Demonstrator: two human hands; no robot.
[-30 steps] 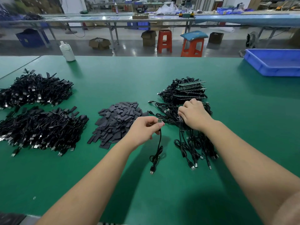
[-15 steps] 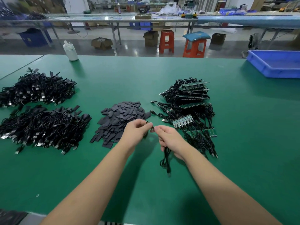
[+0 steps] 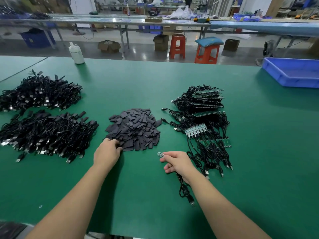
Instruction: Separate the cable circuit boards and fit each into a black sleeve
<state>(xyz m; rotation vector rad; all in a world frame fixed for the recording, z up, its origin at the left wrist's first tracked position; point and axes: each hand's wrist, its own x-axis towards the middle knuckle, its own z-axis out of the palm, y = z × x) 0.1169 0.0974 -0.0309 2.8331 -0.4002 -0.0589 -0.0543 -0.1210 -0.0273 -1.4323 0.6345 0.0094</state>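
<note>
Fingertips (image 3: 119, 147) buried in sleeve pile (image 3: 134, 129)

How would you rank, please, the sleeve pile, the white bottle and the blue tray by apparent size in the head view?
1. Pile of black sleeves
2. Blue tray, cut off by the frame and farther away, so its rank is unsure
3. White bottle

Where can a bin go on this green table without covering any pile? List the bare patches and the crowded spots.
Bare: the far strip between the white bottle and the blue tray; the right side, between the unsorted cables and that tray; the near edge around both forearms. Crowded: the left, with two finished cable heaps, and the middle, where the sleeve pile nearly meets the unsorted cables.
</note>
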